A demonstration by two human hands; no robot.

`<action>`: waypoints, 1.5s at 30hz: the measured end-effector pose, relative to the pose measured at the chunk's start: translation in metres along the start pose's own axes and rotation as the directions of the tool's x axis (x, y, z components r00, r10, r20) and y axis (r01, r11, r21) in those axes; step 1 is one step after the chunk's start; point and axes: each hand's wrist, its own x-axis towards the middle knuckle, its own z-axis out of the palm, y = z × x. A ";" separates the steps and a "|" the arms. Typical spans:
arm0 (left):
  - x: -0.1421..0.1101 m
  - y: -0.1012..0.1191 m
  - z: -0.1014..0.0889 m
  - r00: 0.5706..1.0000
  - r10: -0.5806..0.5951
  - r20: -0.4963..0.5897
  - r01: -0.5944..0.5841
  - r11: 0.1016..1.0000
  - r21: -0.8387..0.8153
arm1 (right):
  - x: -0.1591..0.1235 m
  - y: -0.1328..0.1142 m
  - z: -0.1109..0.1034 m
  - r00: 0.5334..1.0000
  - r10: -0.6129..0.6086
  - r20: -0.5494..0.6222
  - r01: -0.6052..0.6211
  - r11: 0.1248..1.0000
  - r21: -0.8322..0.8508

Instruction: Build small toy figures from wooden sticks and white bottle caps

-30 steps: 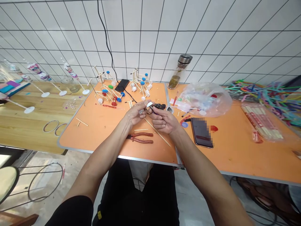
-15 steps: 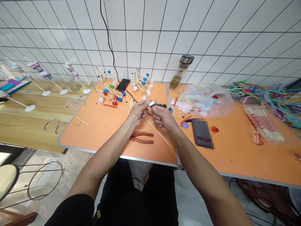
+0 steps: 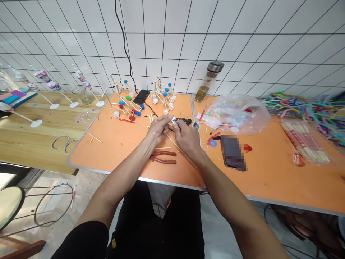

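Note:
Over the orange table, my left hand (image 3: 159, 128) pinches a small white cap-like piece (image 3: 173, 119) between thumb and fingertips. My right hand (image 3: 187, 133) meets it there, its thumb and fingers closed on the near side of the same piece. A black tool (image 3: 184, 121) shows just behind my right hand; whether the hand touches it I cannot tell. Below the hands lie brown-handled pliers (image 3: 164, 157) and a long thin wooden stick (image 3: 182, 151), partly covered by my right hand.
Stick models with coloured caps (image 3: 128, 104) stand at the back left, near a black phone (image 3: 141, 96). A glass bottle (image 3: 205, 84) stands by the wall. To the right are a plastic bag (image 3: 239, 113), a dark phone (image 3: 231, 153) and packed sticks (image 3: 304, 138).
My right hand has shifted from a fist beside the white piece to a flatter hold, its thumb now on that piece. The white piece has tilted; my left hand stays nearly still.

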 end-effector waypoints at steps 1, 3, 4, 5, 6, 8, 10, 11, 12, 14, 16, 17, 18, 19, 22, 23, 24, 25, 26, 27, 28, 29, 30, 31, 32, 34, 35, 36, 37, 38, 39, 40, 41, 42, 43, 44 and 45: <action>0.001 -0.001 -0.001 1.000 0.000 0.011 0.000 1.000 -0.004 | 0.002 0.000 -0.001 0.999 0.032 0.042 -0.039 0.981 0.189; 0.003 -0.002 -0.003 0.999 -0.003 0.040 0.004 1.000 -0.021 | 0.006 0.002 -0.006 0.968 0.090 0.233 -0.212 0.789 0.577; 0.003 -0.002 -0.003 0.998 -0.004 0.059 0.006 0.999 -0.037 | 0.008 0.003 -0.009 0.930 0.086 0.357 -0.326 0.639 0.696; 0.003 -0.001 -0.003 0.997 -0.006 0.080 0.011 0.998 -0.057 | 0.010 0.005 -0.014 0.881 0.053 0.471 -0.433 0.496 0.753; 0.002 -0.001 -0.003 0.995 -0.009 0.103 0.017 0.997 -0.078 | 0.012 0.006 -0.018 0.832 -0.001 0.555 -0.513 0.381 0.769; 0.000 0.001 -0.002 0.990 -0.016 0.143 0.033 0.993 -0.113 | 0.015 0.007 -0.024 0.767 -0.099 0.634 -0.594 0.264 0.760; -0.001 0.002 0.000 0.988 -0.018 0.154 0.038 0.991 -0.128 | 0.016 0.007 -0.024 0.764 -0.102 0.637 -0.586 0.304 0.751; -0.002 0.002 0.001 0.990 -0.013 0.141 0.031 0.991 -0.127 | 0.015 0.006 -0.022 0.806 -0.050 0.590 -0.523 0.406 0.749; -0.002 0.002 0.002 0.993 -0.007 0.122 0.022 0.993 -0.118 | 0.013 0.006 -0.017 0.862 0.012 0.507 -0.431 0.543 0.721; -0.002 0.001 0.003 0.998 0.007 0.069 -0.001 0.996 -0.084 | 0.008 0.005 -0.007 0.961 0.093 0.259 -0.227 0.802 0.553; -0.001 -0.002 0.003 0.999 0.031 0.006 -0.031 0.998 -0.050 | 0.001 0.005 0.003 0.995 0.087 0.042 -0.095 0.954 0.285; -0.001 -0.003 0.004 0.999 0.046 -0.021 -0.046 0.998 -0.039 | -0.001 0.004 0.006 0.997 0.070 -0.025 -0.065 0.986 0.156; -0.001 -0.005 0.004 0.997 0.061 -0.041 -0.062 0.997 -0.034 | -0.003 0.004 0.008 0.997 0.055 -0.060 -0.051 0.996 0.068; 0.000 -0.006 0.004 0.996 0.074 -0.050 -0.076 0.997 -0.033 | -0.003 0.005 0.007 0.996 0.050 -0.071 -0.047 0.998 0.045; -0.001 -0.007 0.004 0.996 0.087 0.004 -0.087 0.994 -0.060 | 0.003 0.007 -0.001 0.992 0.089 0.087 -0.115 0.928 0.353; -0.001 -0.007 0.004 0.996 0.086 0.039 -0.083 0.994 -0.076 | 0.006 0.008 -0.004 0.979 0.089 0.186 -0.171 0.854 0.492; -0.001 -0.006 0.003 0.994 0.082 0.070 -0.075 0.993 -0.091 | 0.009 0.009 -0.007 0.956 0.071 0.286 -0.232 0.779 0.582; -0.002 -0.005 0.003 0.993 0.073 0.095 -0.064 0.993 -0.099 | 0.012 0.010 -0.008 0.924 0.045 0.381 -0.310 0.671 0.673; -0.002 -0.004 0.003 0.992 0.062 0.109 -0.051 0.994 -0.099 | 0.014 0.011 -0.009 0.909 0.030 0.415 -0.350 0.596 0.723; -0.002 -0.003 0.004 0.993 0.049 0.111 -0.039 0.995 -0.090 | 0.015 0.012 -0.008 0.910 0.025 0.415 -0.361 0.540 0.760; -0.003 -0.001 0.004 0.994 0.035 0.102 -0.027 0.997 -0.075 | 0.015 0.013 -0.006 0.929 0.034 0.368 -0.327 0.540 0.776; -0.003 -0.001 0.004 0.996 0.023 0.088 -0.017 0.998 -0.063 | 0.014 0.013 -0.003 0.960 0.047 0.275 -0.245 0.611 0.753; -0.004 0.000 0.004 0.997 0.015 0.073 -0.011 0.998 -0.055 | 0.013 0.014 0.000 0.985 0.045 0.167 -0.148 0.717 0.681; -0.004 0.001 0.005 0.998 0.012 0.060 -0.009 0.999 -0.050 | 0.012 0.014 0.003 0.997 0.025 0.070 -0.060 0.824 0.563; -0.004 0.001 0.005 0.999 0.015 0.046 -0.013 0.999 -0.047 | 0.010 0.014 0.004 1.000 -0.003 0.000 0.003 0.911 0.412; -0.005 0.000 0.006 1.000 0.022 0.019 -0.021 0.999 -0.037 | 0.006 0.012 0.005 0.998 -0.040 -0.042 0.045 0.992 0.114; -0.005 0.000 0.006 1.000 0.024 0.007 -0.023 0.999 -0.030 | 0.005 0.011 0.005 0.999 -0.036 -0.029 0.036 0.999 0.006; -0.005 0.000 0.006 1.000 0.023 -0.003 -0.023 0.999 -0.022 | 0.003 0.009 0.004 1.000 -0.023 -0.010 0.022 0.997 -0.073; -0.006 0.000 0.007 1.000 0.023 -0.012 -0.023 1.000 -0.016 | 0.002 0.007 0.003 1.000 -0.009 0.006 0.010 0.991 -0.135; -0.006 0.000 0.007 1.000 0.023 -0.021 -0.023 1.000 -0.011 | 0.001 0.005 0.002 1.000 0.003 0.016 0.000 0.983 -0.185; -0.006 -0.001 0.008 0.999 0.026 -0.028 -0.026 1.000 -0.007 | 0.001 0.003 0.001 1.000 0.012 0.021 -0.007 0.974 -0.228; -0.006 -0.001 0.008 0.999 0.031 -0.035 -0.031 1.000 -0.001 | 0.000 0.001 0.001 0.999 0.020 0.025 -0.012 0.964 -0.264; -0.006 -0.002 0.008 0.998 0.039 -0.041 -0.039 0.999 0.005 | 0.000 0.000 0.001 0.999 0.026 0.028 -0.017 0.957 -0.290; -0.006 -0.003 0.008 0.998 0.048 -0.044 -0.048 0.999 0.011 | 0.000 -0.001 0.002 0.999 0.031 0.029 -0.021 0.955 -0.296; -0.006 -0.003 0.007 0.998 0.057 -0.042 -0.056 0.998 0.015 | 0.001 -0.001 0.002 0.999 0.030 0.025 -0.022 0.962 -0.270; -0.006 -0.004 0.007 0.997 0.064 -0.035 -0.063 0.998 0.015 | 0.002 0.000 0.003 1.000 0.023 0.015 -0.020 0.979 -0.200; -0.005 -0.004 0.006 0.997 0.068 -0.022 -0.068 0.998 0.012 | 0.003 0.001 0.003 1.000 0.018 0.011 -0.017 0.997 -0.079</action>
